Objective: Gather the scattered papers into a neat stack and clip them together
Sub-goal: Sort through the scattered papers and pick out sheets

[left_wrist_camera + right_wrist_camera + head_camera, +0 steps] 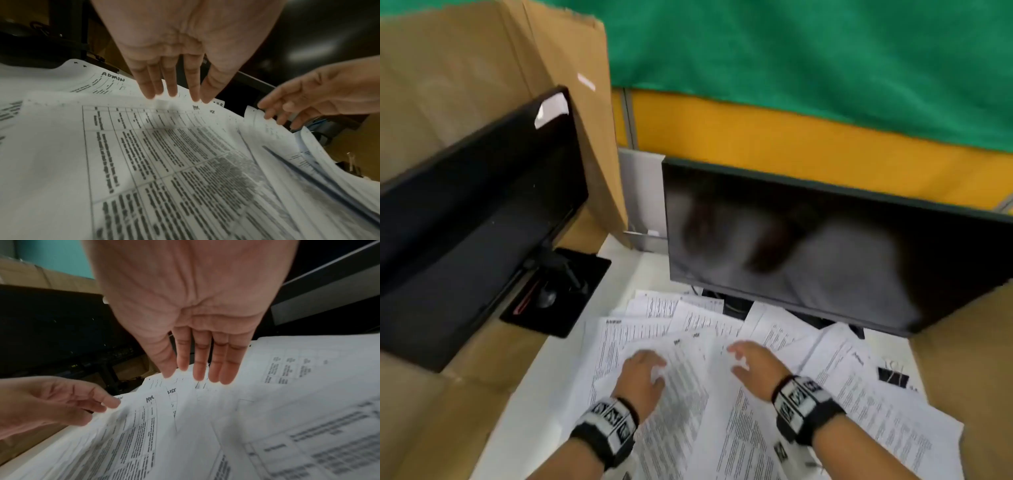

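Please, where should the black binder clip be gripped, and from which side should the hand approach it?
Pinch the binder clip by its black body, coming from above with the right hand, probably. It lies free on the papers, to that hand's right, its wire handles toward the monitor.

The head view looks steeply down from above at the papers (pixel 681 394) low in frame. Each wrist view skims close over them, palm at top, sharing the other hand.

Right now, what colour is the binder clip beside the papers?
Black binder clip with silver handles; head view.
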Action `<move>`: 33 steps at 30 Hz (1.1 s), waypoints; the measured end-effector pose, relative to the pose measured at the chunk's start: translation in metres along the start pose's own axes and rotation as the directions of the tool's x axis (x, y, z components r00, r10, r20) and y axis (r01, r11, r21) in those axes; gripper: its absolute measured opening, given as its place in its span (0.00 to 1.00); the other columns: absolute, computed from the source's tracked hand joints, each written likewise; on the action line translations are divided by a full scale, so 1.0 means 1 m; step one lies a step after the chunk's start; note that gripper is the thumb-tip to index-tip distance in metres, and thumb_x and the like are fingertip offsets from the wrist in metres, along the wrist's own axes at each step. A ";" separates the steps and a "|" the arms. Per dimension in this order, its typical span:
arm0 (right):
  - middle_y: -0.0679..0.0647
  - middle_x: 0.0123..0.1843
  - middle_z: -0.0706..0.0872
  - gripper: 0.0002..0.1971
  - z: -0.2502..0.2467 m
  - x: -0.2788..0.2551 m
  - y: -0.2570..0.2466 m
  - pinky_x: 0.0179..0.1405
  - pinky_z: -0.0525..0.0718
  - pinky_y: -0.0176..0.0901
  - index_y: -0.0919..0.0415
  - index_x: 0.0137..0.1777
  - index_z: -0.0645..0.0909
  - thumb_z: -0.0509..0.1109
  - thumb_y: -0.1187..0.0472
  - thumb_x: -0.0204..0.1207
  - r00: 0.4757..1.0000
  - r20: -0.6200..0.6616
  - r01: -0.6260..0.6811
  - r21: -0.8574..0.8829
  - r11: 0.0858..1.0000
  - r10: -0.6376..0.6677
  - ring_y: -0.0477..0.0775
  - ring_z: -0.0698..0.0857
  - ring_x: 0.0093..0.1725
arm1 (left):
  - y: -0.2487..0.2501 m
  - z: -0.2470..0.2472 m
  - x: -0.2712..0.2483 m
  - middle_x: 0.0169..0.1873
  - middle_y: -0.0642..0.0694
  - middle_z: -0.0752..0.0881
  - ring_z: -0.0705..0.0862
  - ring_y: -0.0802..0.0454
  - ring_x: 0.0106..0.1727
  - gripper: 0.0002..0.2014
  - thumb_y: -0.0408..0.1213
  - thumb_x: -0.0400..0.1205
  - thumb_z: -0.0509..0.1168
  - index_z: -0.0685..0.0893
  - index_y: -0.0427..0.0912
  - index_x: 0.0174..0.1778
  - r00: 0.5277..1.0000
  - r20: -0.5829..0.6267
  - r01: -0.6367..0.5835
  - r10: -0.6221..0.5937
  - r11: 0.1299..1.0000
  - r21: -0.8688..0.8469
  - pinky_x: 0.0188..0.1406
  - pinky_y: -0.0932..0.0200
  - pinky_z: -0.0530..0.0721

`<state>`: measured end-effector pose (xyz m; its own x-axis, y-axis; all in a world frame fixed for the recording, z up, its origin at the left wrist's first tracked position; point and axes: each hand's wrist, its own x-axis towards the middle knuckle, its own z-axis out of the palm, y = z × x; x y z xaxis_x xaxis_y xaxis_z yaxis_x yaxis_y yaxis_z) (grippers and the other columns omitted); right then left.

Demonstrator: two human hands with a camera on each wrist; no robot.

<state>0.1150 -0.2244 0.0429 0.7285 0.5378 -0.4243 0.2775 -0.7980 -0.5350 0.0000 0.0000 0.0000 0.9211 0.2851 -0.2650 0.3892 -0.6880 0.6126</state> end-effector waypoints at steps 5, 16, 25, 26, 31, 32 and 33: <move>0.54 0.75 0.70 0.24 0.010 0.053 -0.014 0.75 0.70 0.47 0.56 0.76 0.70 0.65 0.61 0.80 0.996 -0.092 -0.003 -0.045 0.999 -0.001 0.57 0.71 0.74 | 0.004 0.001 0.027 0.75 0.52 0.71 0.65 0.50 0.77 0.24 0.36 0.82 0.63 0.71 0.51 0.75 0.992 -0.122 0.029 -0.014 0.992 0.125 0.78 0.56 0.62; 0.56 0.56 0.78 0.08 0.027 0.088 -0.014 0.55 0.79 0.43 0.62 0.54 0.83 0.64 0.61 0.82 0.970 -0.232 -0.056 0.067 0.996 0.071 0.58 0.81 0.56 | 0.001 0.012 0.052 0.71 0.50 0.74 0.66 0.48 0.74 0.22 0.39 0.82 0.63 0.74 0.53 0.73 0.985 -0.172 0.041 0.000 0.971 0.234 0.75 0.50 0.62; 0.45 0.37 0.77 0.13 -0.010 0.059 -0.025 0.37 0.73 0.36 0.57 0.46 0.74 0.69 0.48 0.77 0.959 -0.278 0.103 0.520 0.848 0.054 0.45 0.76 0.34 | 0.031 -0.042 0.053 0.43 0.56 0.82 0.77 0.51 0.55 0.02 0.46 0.83 0.62 0.79 0.57 0.46 0.958 -0.265 -0.055 0.107 0.979 0.196 0.66 0.53 0.60; 0.43 0.42 0.83 0.14 -0.011 0.057 -0.027 0.41 0.76 0.35 0.55 0.51 0.77 0.73 0.47 0.74 0.972 -0.229 0.093 0.580 0.810 0.053 0.42 0.81 0.40 | 0.040 -0.052 0.052 0.41 0.57 0.80 0.76 0.53 0.53 0.03 0.46 0.83 0.62 0.80 0.55 0.46 0.947 -0.288 -0.082 0.143 0.974 0.213 0.67 0.53 0.59; 0.45 0.57 0.88 0.19 0.000 0.055 -0.028 0.52 0.81 0.33 0.55 0.63 0.83 0.78 0.61 0.72 0.990 -0.135 0.055 0.608 0.792 0.035 0.46 0.86 0.58 | 0.088 -0.104 0.044 0.36 0.57 0.76 0.56 0.62 0.43 0.08 0.50 0.81 0.65 0.83 0.51 0.44 0.876 -0.413 -0.169 0.250 0.960 0.223 0.68 0.53 0.59; 0.45 0.56 0.87 0.18 0.000 0.055 -0.030 0.51 0.82 0.31 0.57 0.63 0.84 0.77 0.61 0.73 0.986 -0.159 0.063 0.618 0.783 0.046 0.44 0.87 0.55 | 0.094 -0.111 0.043 0.39 0.56 0.79 0.58 0.62 0.46 0.09 0.51 0.80 0.67 0.84 0.50 0.45 0.851 -0.450 -0.189 0.270 0.958 0.217 0.69 0.55 0.58; 0.44 0.54 0.87 0.17 -0.002 0.055 -0.033 0.52 0.83 0.31 0.58 0.63 0.84 0.76 0.62 0.74 0.980 -0.190 0.083 0.640 0.764 0.053 0.40 0.87 0.51 | 0.096 -0.119 0.042 0.45 0.55 0.82 0.63 0.60 0.53 0.11 0.53 0.78 0.68 0.85 0.51 0.49 0.805 -0.505 -0.220 0.311 0.947 0.232 0.70 0.59 0.56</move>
<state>0.1471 -0.1693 0.0385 0.8478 0.4335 -0.3055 -0.1288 -0.3905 -0.9115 0.0770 0.0254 0.1359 0.8664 0.3528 0.3533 0.1639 -0.8693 0.4663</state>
